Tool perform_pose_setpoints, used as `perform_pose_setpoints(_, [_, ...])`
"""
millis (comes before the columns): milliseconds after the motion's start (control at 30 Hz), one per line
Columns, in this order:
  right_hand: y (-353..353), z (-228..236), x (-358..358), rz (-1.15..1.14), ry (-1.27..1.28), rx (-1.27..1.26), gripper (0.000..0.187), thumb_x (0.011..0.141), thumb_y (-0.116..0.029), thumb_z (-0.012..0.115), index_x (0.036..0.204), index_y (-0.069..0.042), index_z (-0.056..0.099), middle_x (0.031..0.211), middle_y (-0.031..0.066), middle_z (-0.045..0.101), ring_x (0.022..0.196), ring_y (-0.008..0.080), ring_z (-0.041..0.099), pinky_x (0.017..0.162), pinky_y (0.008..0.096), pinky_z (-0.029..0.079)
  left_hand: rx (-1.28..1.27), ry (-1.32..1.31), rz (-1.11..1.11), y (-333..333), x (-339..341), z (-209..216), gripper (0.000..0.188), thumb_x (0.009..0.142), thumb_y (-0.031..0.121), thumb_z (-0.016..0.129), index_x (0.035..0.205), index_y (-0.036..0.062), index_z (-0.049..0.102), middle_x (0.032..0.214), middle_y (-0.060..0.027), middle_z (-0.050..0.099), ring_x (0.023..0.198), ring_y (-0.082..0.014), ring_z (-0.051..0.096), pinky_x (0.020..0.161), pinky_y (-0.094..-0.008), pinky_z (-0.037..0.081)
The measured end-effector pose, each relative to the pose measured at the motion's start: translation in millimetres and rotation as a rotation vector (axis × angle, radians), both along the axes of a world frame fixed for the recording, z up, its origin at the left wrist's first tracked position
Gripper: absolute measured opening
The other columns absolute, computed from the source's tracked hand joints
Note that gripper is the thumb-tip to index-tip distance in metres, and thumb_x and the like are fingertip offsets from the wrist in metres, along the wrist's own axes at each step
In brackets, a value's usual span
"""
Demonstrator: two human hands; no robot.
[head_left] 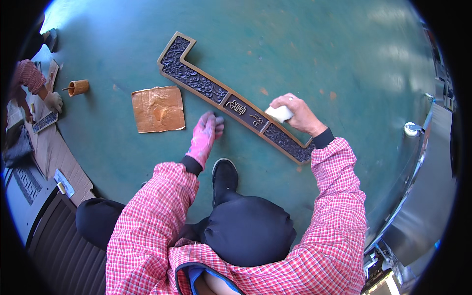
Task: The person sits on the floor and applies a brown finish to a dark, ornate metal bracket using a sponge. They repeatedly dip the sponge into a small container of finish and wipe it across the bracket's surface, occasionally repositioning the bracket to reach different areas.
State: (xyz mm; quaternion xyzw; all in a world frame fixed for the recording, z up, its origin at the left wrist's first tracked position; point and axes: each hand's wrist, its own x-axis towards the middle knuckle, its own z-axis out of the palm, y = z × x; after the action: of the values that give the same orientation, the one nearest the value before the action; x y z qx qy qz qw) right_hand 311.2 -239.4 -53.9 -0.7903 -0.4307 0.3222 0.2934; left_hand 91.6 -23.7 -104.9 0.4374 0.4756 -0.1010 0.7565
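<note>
A long carved panel [206, 89] with hooked ends lies slanted on the green floor. It has a bronze-coloured rim, dark scroll relief and raised characters in its middle section. My bare right hand [299, 114] grips a white sponge-like block [279, 113] at the panel's far edge, right of the characters. The wrist passes over the panel's right end and hides part of it. My left hand [206, 133], in a pink glove, hovers near the panel's near edge. Its fingers are slightly blurred, loosely bent and apart, with nothing visible in them.
A square of brown cardboard [142, 110] smeared with bronze-coloured paint lies left of the panel. Beyond it stands a small brown cup [78, 88] with a stick in it. At far left, a co-worker's gloved hand [53, 102] is beside a smaller carved piece [45, 122]. A metal cart with a caster [411, 130] is at right.
</note>
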Motion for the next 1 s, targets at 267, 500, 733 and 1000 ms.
perform_pose_setpoints(267, [20.7, -12.1, -6.0, 0.017, -0.041, 0.066, 0.042, 0.065, 0.015, 0.063, 0.099, -0.008, 0.06, 0.099, 0.0081, 0.065, 0.102, 0.0315, 0.059, 0.088, 0.0389, 0.05, -0.198, 0.042, 0.35, -6.1, 44.2, -19.0, 0.026, 0.101, 0.026, 0.05, 0.121, 0.0083, 0.052, 0.097, -0.0009, 0.063, 0.081, -0.0116, 0.062, 0.063, -0.0224, 0.054])
perform_pose_setpoints(500, [-9.7, 2.3, -4.7, -0.06, -0.009, 0.05, 0.044, 0.065, 0.011, 0.068, 0.103, -0.009, 0.061, 0.104, 0.0065, 0.067, 0.103, 0.0288, 0.061, 0.088, 0.0374, 0.05, -0.098, -0.005, 0.356, 24.5, 56.9, -40.5, 0.02, 0.101, 0.028, 0.051, 0.111, 0.0119, 0.057, 0.095, 0.0006, 0.065, 0.079, -0.0118, 0.062, 0.059, -0.0223, 0.055])
perform_pose_setpoints(733, [46.4, 5.7, 10.9, -0.177, -0.107, 0.235, 0.045, 0.065, 0.006, 0.073, 0.104, -0.011, 0.059, 0.104, 0.0068, 0.069, 0.1, 0.0312, 0.062, 0.086, 0.0389, 0.051, -0.04, -0.048, 0.338, 92.4, 94.1, -26.3, 0.015, 0.097, 0.03, 0.054, 0.104, 0.0188, 0.062, 0.088, 0.0073, 0.067, 0.081, -0.0083, 0.063, 0.063, -0.0215, 0.05])
perform_pose_setpoints(1000, [105.1, -26.1, 13.9, -0.09, -0.09, 0.262, 0.039, 0.068, 0.005, 0.069, 0.102, -0.011, 0.059, 0.097, 0.0082, 0.067, 0.098, 0.0321, 0.061, 0.084, 0.0396, 0.05, -0.168, 0.025, 0.344, 8.2, 64.2, -17.6, 0.021, 0.097, 0.025, 0.054, 0.113, 0.0125, 0.061, 0.096, 0.0016, 0.067, 0.081, -0.0086, 0.064, 0.068, -0.0218, 0.054])
